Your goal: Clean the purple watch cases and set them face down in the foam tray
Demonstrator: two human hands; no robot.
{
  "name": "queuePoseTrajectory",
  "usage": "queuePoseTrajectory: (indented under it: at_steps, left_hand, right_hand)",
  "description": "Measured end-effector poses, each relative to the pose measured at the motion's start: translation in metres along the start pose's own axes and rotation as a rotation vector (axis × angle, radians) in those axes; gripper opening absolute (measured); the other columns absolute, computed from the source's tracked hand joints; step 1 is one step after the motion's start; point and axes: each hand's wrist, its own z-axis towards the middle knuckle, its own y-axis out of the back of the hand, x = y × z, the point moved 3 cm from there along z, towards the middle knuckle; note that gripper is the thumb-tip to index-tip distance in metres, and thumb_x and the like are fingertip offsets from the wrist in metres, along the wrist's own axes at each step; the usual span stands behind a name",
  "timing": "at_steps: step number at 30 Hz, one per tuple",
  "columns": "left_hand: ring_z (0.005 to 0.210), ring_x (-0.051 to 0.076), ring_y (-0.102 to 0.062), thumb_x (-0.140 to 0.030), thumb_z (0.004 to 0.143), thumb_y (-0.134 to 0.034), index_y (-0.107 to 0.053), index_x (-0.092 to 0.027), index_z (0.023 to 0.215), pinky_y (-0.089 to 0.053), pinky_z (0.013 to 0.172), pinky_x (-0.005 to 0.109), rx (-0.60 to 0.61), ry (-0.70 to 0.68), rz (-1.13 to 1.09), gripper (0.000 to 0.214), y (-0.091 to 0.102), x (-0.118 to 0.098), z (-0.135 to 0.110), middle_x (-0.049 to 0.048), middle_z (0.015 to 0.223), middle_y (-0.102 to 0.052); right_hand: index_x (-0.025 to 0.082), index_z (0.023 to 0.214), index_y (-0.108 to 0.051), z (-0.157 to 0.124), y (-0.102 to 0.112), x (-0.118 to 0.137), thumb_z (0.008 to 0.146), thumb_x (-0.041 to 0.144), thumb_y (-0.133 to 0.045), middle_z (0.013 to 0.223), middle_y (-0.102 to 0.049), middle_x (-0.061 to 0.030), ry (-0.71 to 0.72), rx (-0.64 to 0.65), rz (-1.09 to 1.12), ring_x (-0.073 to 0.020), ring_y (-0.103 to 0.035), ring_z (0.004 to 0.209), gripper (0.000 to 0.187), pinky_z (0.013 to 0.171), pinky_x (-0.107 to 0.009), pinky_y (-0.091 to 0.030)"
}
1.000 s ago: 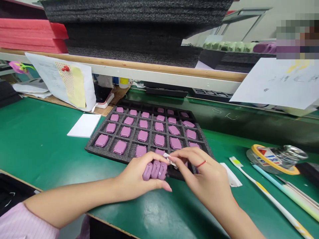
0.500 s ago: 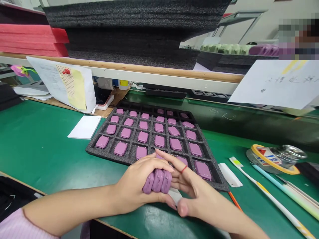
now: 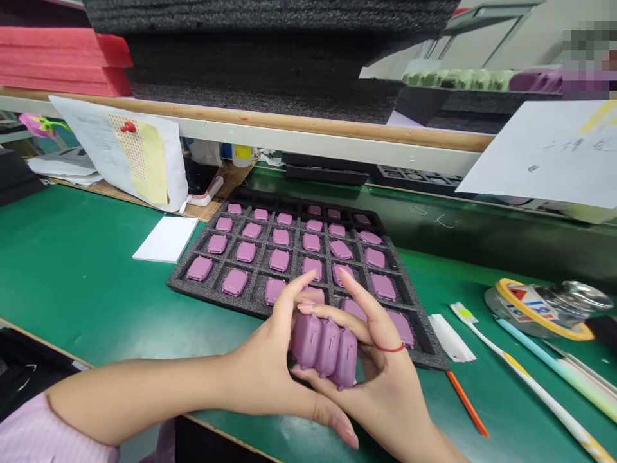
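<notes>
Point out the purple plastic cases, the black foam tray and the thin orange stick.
Purple plastic cases (image 3: 322, 350), head view, middle case.
Black foam tray (image 3: 207, 292), head view, front rim.
Thin orange stick (image 3: 466, 404), head view, its middle.

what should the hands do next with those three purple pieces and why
Probably turn the three purple pieces over between the left hand and right hand to check their hidden sides: they are held together as a block with one side showing, and every pocket visible in the foam tray is filled.
</notes>
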Motion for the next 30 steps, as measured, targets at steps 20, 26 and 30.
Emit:
queuePoseTrajectory:
  at_steps: [20, 26, 30]
  left_hand:
    - [0.083, 0.019, -0.066, -0.026, 0.058, -0.094, -0.068, -0.017, 0.108, -0.054, 0.08, 0.033, 0.149, 0.199, -0.306, 0.056, -0.005, -0.007, 0.006, 0.0002, 0.084, -0.067]
    - [0.088, 0.02, -0.067, -0.028, 0.066, -0.089, -0.07, -0.015, 0.096, -0.054, 0.081, 0.032, 0.027, 0.134, -0.267, 0.038, -0.006, -0.006, 0.003, 0.0035, 0.09, -0.07]
    - [0.093, 0.02, -0.069, -0.029, 0.066, -0.09, -0.072, -0.016, 0.105, -0.055, 0.084, 0.03, -0.048, 0.064, -0.086, 0.044, -0.003, -0.01, -0.002, 0.0047, 0.1, -0.074]
  right_hand:
    - [0.031, 0.16, -0.021, 0.006, 0.003, 0.008, 0.086, 0.031, -0.076, 0.133, -0.068, -0.0112, 0.143, 0.107, -0.116, -0.0271, -0.071, 0.115, 0.092, 0.08, -0.031, -0.068]
    - [0.028, 0.162, -0.013, 0.0, -0.003, 0.008, 0.095, 0.027, -0.065, 0.133, -0.068, -0.0099, 0.254, 0.181, -0.192, -0.0247, -0.061, 0.13, 0.085, 0.111, -0.043, -0.052]
    - [0.027, 0.161, -0.015, -0.002, 0.001, 0.009, 0.084, 0.054, -0.072, 0.149, -0.053, -0.0136, 0.269, 0.199, -0.134, -0.0289, -0.053, 0.137, 0.1, 0.115, -0.048, -0.046]
